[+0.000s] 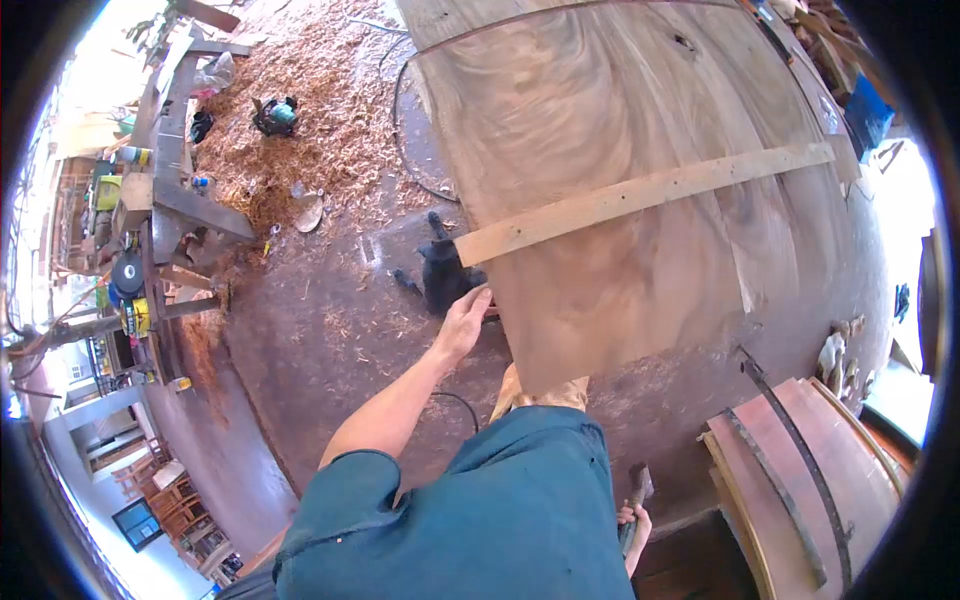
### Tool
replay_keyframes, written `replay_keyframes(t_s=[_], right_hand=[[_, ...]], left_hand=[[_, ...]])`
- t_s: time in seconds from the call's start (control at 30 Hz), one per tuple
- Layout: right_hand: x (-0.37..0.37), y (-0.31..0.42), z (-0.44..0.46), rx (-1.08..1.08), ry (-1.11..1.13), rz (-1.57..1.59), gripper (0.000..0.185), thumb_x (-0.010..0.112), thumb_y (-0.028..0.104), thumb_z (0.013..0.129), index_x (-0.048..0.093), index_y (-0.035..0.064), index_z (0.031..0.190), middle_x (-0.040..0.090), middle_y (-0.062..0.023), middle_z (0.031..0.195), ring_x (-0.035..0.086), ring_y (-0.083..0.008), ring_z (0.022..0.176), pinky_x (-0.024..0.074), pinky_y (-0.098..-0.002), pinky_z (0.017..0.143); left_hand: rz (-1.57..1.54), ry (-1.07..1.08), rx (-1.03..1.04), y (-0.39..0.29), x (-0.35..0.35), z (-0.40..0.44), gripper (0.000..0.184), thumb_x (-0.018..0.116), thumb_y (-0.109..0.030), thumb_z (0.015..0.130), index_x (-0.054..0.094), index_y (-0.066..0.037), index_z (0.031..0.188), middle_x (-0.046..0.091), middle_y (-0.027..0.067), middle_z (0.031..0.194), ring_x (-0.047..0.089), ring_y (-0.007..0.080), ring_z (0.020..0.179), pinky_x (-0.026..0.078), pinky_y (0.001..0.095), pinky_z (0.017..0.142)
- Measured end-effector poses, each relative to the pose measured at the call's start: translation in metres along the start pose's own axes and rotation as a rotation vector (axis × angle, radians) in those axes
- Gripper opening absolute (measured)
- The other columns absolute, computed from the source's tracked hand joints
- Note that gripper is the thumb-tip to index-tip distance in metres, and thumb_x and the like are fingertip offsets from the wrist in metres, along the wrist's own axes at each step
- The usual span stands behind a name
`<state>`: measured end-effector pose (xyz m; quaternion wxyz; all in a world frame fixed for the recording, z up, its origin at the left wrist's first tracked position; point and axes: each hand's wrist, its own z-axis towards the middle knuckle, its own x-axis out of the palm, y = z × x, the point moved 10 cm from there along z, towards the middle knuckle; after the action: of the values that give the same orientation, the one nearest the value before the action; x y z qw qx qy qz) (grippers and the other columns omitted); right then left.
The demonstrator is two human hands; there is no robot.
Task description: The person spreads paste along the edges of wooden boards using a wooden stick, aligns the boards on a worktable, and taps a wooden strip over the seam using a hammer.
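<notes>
My left hand (464,322) is closed at the left edge of a large wooden panel (620,290), its thumb on top near a reddish edge piece. A pale wooden batten (640,204) lies across the panel. Low on the right, beside my teal shirt, my right hand (636,525) is wrapped round the handle of a hammer-like tool (641,486), its head pointing up. Just beyond my left hand, a black object (441,272), possibly an animal, is on the floor, partly hidden by the panel.
Wood shavings (330,120) cover the floor at upper left. A black cable (398,125) runs beside the panel. A cluttered workbench (168,210) stands at left. Curved boards (800,480) with dark metal bars are at lower right.
</notes>
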<state>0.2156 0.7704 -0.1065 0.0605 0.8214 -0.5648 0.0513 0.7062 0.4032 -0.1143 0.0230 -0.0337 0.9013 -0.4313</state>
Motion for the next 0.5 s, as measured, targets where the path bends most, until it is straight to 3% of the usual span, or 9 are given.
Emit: replay_keyframes(t_s=[0.07, 0.17, 0.23, 0.3, 0.37, 0.5], right_hand=[[-0.003, -0.007, 0.002, 0.028, 0.059, -0.007, 0.029, 0.065, 0.020, 0.092, 0.057, 0.0000, 0.111, 0.053, 0.0011, 0.078, 0.052, -0.0078, 0.062, 0.0484, -0.0252, 0.060], [-0.032, -0.014, 0.013, 0.030, 0.053, -0.004, 0.026, 0.065, 0.021, 0.091, 0.057, 0.0014, 0.107, 0.053, 0.0010, 0.078, 0.052, -0.0087, 0.061, 0.0486, -0.0264, 0.059], [-0.039, -0.016, 0.017, 0.004, 0.012, -0.010, 0.024, 0.065, 0.022, 0.091, 0.056, 0.0030, 0.104, 0.052, 0.0010, 0.077, 0.052, -0.0094, 0.061, 0.0486, -0.0274, 0.058], [-0.037, -0.018, 0.021, -0.042, -0.024, -0.015, 0.022, 0.065, 0.022, 0.091, 0.055, 0.0049, 0.101, 0.052, 0.0008, 0.075, 0.052, -0.0101, 0.060, 0.0484, -0.0284, 0.057], [-0.031, -0.017, 0.023, -0.146, -0.016, -0.031, 0.020, 0.065, 0.022, 0.091, 0.055, 0.0069, 0.098, 0.051, 0.0004, 0.074, 0.052, -0.0107, 0.060, 0.0485, -0.0294, 0.056], [0.033, -0.001, 0.005, -0.402, -0.009, -0.247, 0.013, 0.063, 0.022, 0.093, 0.055, 0.0133, 0.099, 0.050, 0.0014, 0.071, 0.051, -0.0099, 0.057, 0.0465, -0.0273, 0.053]], left_hand=[[0.178, 0.152, -0.012, 0.004, 0.000, -0.002, 0.052, 0.045, -0.045, 0.107, 0.057, -0.006, 0.141, 0.067, 0.0057, 0.131, 0.063, 0.0156, 0.111, 0.049, 0.0317, 0.087], [0.901, 0.480, 0.030, -0.008, -0.028, -0.036, 0.048, 0.052, -0.043, 0.105, 0.064, -0.007, 0.134, 0.069, 0.0103, 0.127, 0.062, 0.0217, 0.118, 0.047, 0.0394, 0.104], [0.949, 0.744, -0.153, 0.031, -0.060, -0.068, 0.052, 0.054, -0.047, 0.103, 0.063, -0.007, 0.135, 0.069, 0.0110, 0.129, 0.061, 0.0208, 0.121, 0.047, 0.0373, 0.104], [0.963, 0.752, -0.362, 0.025, -0.070, -0.119, 0.055, 0.057, -0.049, 0.101, 0.062, -0.008, 0.136, 0.068, 0.0103, 0.129, 0.061, 0.0215, 0.122, 0.047, 0.0376, 0.105], [0.453, 0.646, -0.599, 0.046, -0.070, -0.150, 0.050, 0.053, -0.047, 0.103, 0.059, -0.013, 0.140, 0.065, 0.0089, 0.135, 0.060, 0.0229, 0.124, 0.047, 0.0390, 0.106], [-0.318, 0.314, -0.583, 0.025, -0.059, -0.152, 0.048, 0.041, -0.045, 0.106, 0.054, -0.018, 0.145, 0.059, 0.0072, 0.143, 0.059, 0.0270, 0.124, 0.045, 0.0472, 0.108]])
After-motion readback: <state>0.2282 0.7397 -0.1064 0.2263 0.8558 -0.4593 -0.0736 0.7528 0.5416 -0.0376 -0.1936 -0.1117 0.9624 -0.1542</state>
